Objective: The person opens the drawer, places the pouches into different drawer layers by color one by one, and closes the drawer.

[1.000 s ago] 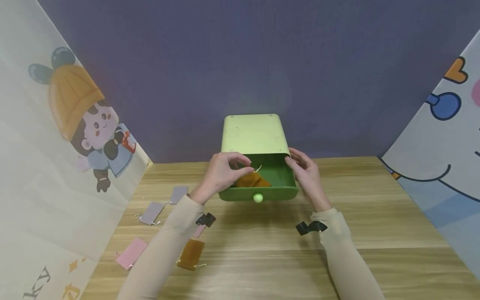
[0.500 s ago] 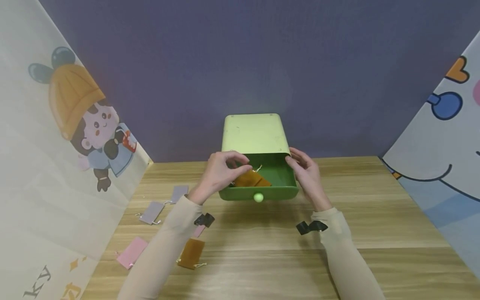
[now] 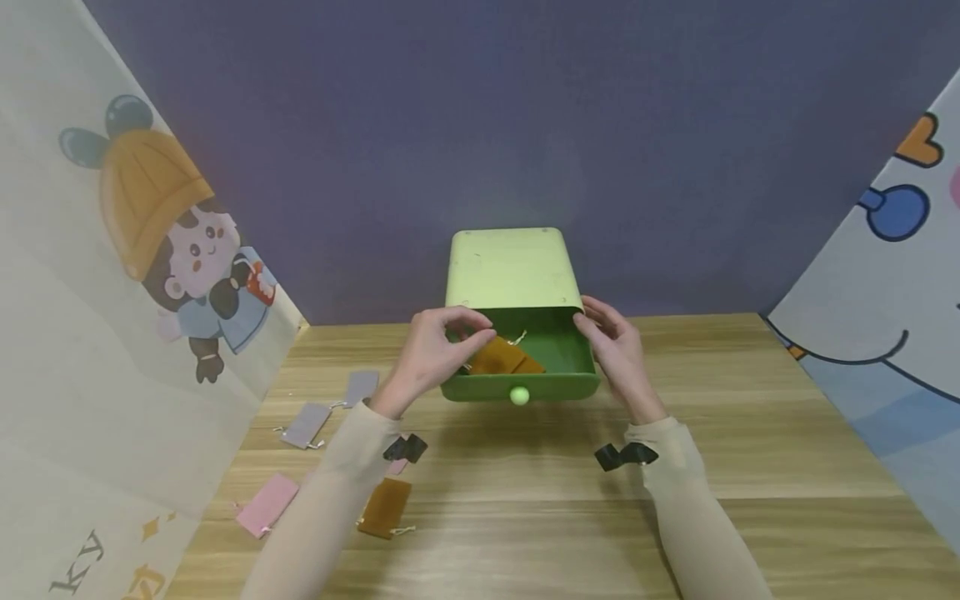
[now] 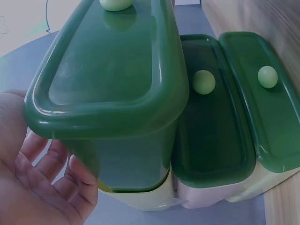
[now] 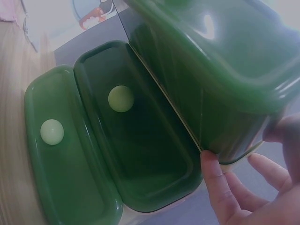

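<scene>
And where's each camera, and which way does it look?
Head: on the head, looking forward and down at the open drawer; left fingers, right fingers and sleeves show.
Left wrist: worn there, facing the open drawer and two closed drawers; left fingers show lower left.
Right wrist: worn there, facing them too; right fingers show lower right.
Both wrist views share all three drawers.

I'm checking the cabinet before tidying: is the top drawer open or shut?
Open: the green top drawer juts out past its yellow-green casing, with a brown drawstring pouch visible inside.
</scene>
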`<state>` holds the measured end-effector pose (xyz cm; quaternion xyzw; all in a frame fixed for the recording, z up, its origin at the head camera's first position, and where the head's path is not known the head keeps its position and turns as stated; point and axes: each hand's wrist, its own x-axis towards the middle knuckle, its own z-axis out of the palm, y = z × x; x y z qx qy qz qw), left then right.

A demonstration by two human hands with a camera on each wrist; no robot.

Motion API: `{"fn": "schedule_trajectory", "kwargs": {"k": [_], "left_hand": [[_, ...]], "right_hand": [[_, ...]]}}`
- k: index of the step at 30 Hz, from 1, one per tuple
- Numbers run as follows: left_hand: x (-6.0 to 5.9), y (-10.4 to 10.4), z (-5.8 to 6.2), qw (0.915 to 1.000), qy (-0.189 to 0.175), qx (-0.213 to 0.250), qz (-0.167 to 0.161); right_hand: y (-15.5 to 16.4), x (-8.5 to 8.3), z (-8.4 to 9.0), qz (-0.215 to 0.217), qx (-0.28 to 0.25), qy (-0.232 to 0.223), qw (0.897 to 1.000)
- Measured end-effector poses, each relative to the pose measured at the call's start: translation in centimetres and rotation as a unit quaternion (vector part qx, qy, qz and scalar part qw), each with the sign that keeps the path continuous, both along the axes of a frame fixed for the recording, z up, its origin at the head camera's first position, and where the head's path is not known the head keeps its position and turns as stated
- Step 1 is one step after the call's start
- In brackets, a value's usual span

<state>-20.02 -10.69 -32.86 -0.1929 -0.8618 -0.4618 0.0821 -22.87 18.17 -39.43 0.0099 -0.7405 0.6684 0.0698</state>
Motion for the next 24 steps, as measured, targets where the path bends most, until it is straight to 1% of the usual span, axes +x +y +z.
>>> {"fn": "schedule_trajectory", "kwargs": {"k": [6,14,24], "left_hand": [[0.3,-0.4,-0.1,0.9998,0.006,0.016,0.003],[0.8,-0.8,-0.5,0.9993,-0.009,0.037,0.002],[1.1,-1.7,-0.9,0.9984,0.004,0.055,0.015]], "right_hand": [[0.1,0.0,0.0,0.0,0.004,0.001,1.0],[0.1,0.1,0.0,-0.003,0.003,0.0,1.0],[0.1,0.1,0.0,-0.001,-0.003,-0.003,1.0]]}}
